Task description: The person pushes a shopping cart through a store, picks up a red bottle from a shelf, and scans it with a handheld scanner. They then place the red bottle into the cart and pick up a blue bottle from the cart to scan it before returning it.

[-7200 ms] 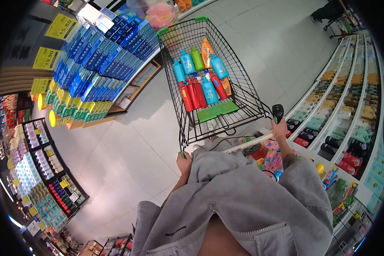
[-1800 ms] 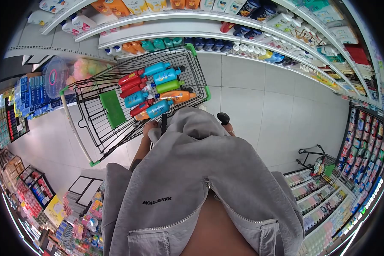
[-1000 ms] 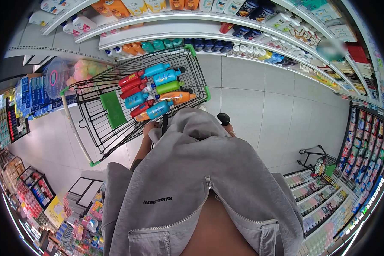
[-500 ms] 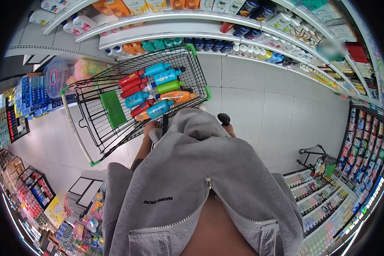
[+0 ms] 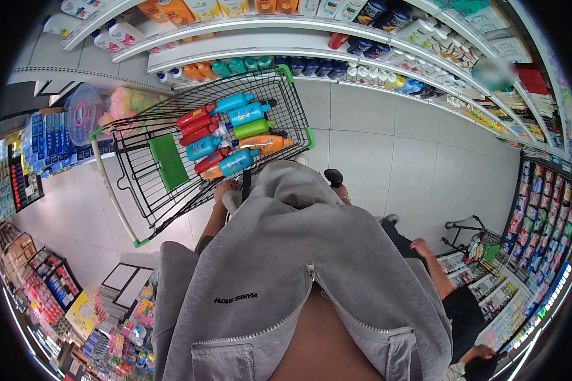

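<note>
My left hand (image 5: 226, 188) is beside the near side of a shopping cart (image 5: 124, 206), its fingers curled and partly covered by my grey jacket (image 5: 286, 235). A dark narrow piece (image 5: 245, 182) shows right next to these fingers; what they hold is not clear. Most of my right hand (image 5: 343, 193) is hidden behind the jacket, with its visible part closed around a black round-ended object (image 5: 332, 176). Inside the cart lie several bottles, among them a red bottle (image 5: 199, 130), a blue bottle (image 5: 236, 162), a green bottle (image 5: 251, 129) and an orange bottle (image 5: 264, 144).
Shelves (image 5: 235, 58) of bottles run along the far side. A second cart (image 5: 486, 247) stands at the right. Close on my right is another person's arm (image 5: 435, 270); a further hand (image 5: 482, 352) shows at lower right. Stacked goods (image 5: 51, 143) stand at the left.
Another person's arm, dark clothing and shoe have come into view at the right, with a further hand at lower right. My hands, the cart and its bottles look the same.
</note>
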Motion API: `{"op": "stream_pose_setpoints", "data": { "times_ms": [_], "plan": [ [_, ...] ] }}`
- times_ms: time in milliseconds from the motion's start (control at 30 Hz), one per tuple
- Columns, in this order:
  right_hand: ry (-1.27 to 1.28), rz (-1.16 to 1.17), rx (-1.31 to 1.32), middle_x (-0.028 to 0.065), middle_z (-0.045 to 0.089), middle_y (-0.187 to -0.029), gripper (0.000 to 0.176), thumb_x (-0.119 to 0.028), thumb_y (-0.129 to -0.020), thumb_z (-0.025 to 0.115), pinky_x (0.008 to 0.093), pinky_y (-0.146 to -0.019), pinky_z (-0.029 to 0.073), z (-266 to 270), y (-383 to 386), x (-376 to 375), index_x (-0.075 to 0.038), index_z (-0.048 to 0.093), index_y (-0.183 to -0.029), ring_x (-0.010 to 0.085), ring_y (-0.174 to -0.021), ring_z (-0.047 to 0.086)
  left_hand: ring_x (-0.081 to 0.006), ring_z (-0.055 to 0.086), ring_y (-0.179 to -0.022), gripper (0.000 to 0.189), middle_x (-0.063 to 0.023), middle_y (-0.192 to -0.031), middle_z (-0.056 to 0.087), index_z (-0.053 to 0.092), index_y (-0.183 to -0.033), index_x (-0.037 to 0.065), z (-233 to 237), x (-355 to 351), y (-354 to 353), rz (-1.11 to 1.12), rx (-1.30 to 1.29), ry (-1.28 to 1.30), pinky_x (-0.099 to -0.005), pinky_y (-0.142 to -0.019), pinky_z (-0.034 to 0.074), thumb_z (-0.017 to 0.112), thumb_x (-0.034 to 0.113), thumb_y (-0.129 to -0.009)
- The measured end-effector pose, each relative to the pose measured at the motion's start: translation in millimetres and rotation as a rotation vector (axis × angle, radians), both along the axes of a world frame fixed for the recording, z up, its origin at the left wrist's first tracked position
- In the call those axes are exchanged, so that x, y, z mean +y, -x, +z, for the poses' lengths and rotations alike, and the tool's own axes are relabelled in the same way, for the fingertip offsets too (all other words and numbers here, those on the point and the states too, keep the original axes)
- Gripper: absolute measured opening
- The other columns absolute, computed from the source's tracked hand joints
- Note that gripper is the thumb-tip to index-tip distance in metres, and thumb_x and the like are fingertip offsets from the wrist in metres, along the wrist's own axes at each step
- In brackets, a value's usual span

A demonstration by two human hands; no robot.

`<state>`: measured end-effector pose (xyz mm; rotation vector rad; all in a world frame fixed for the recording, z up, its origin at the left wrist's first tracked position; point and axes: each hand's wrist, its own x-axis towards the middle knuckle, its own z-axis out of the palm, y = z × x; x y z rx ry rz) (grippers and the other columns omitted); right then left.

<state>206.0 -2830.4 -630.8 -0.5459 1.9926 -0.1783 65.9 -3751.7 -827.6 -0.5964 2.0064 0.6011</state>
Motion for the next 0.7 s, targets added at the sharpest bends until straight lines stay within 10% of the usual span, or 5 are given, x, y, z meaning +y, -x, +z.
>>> {"op": "stream_pose_setpoints", "data": {
  "times_ms": [200, 700],
  "plan": [
    [-0.335, 0.138, 0.048, 0.0033, 0.064, -0.087, 0.009, -0.021, -0.072, 0.054, 0.0378, -0.084, 0.047, 29, 63, 100, -0.017, 0.061, -0.076, 0.0231, -0.093, 0.059, -0.0296, 0.064, -0.093, 0.022, -0.0106, -0.098, 0.067, 0.069, -0.100, 0.023, 17, 4, 11, 0.002, -0.003, 0.014, -0.0410, -0.079, 0.051, 0.057, 0.032, -0.083],
    [-0.715, -0.636, 0.041, 0.0080, 0.065, -0.088, 0.016, -0.024, -0.071, 0.058, 0.0394, -0.080, 0.049, -40, 99, -130, -0.013, 0.063, -0.082, 0.0273, -0.090, 0.061, -0.0300, 0.063, -0.093, 0.024, -0.0117, -0.098, 0.067, 0.068, -0.100, 0.022, 7, 3, 6, 0.004, 0.006, -0.008, -0.0413, -0.080, 0.051, 0.057, 0.032, -0.082]
  ]
}}
